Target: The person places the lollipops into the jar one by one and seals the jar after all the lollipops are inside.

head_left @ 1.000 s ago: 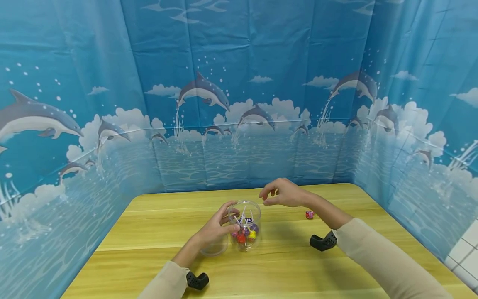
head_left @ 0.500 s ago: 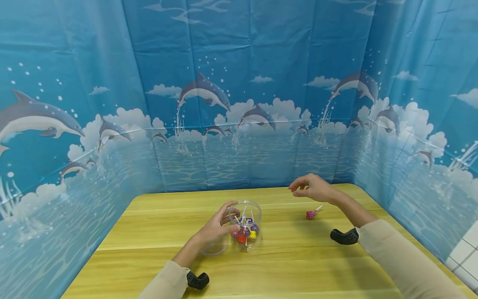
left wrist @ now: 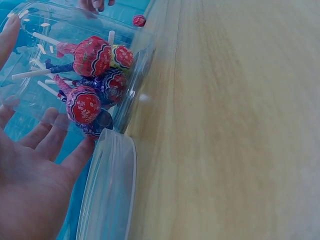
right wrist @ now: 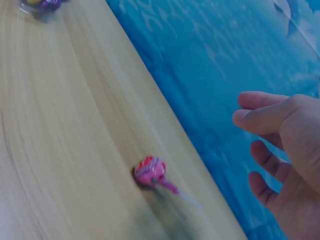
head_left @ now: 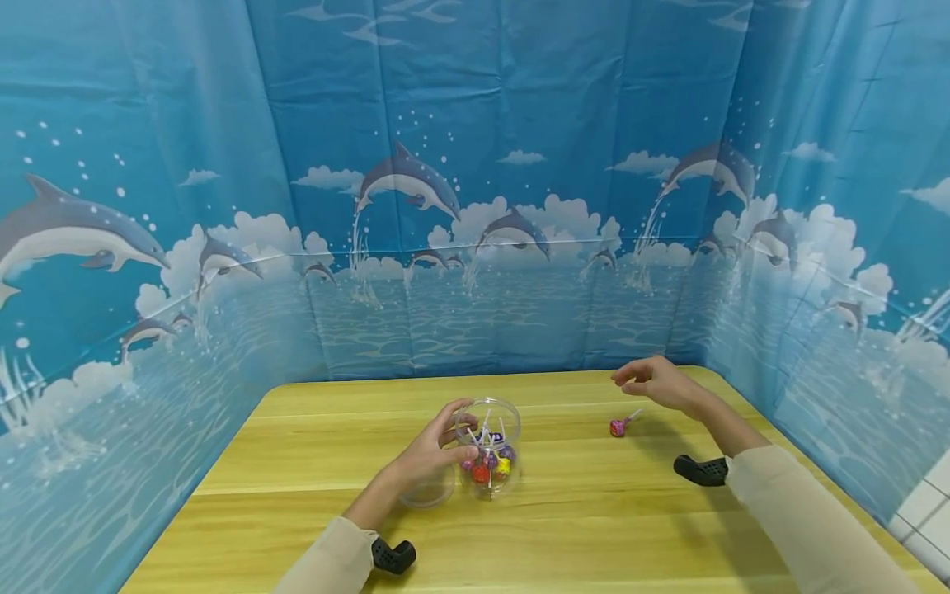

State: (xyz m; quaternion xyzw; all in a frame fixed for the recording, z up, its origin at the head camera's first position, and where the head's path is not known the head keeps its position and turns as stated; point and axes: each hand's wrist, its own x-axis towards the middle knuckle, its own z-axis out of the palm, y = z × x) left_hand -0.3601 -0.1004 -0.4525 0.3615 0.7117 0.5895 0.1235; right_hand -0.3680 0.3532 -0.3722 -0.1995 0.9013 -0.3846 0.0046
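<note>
My left hand [head_left: 432, 452] holds a clear round plastic jar [head_left: 517, 419] by its side, thumb and fingers spread around the wall. Inside are several wrapped lollipops [left wrist: 92, 56], red, yellow and purple-blue, their white sticks pointing up. Flat beside the jar's base lies a clear lid [left wrist: 107, 190], close to my left fingers. One pink-and-red lollipop [right wrist: 150, 171] lies on the table to the right, its stick angled away from the jar. Above and just beyond it hovers my right hand [head_left: 660, 386], fingers loosely bent with nothing between them.
A yellow wood-grain table [head_left: 312, 462] carries everything. Blue dolphin-print curtain [head_left: 475, 322] hangs right behind its far edge and along both sides. Black angled pieces [head_left: 700, 470] sit at both wrists.
My right hand has moved right, away from above the jar to over the loose lollipop, dipping slightly at the end. The left hand and jar have stayed in place.
</note>
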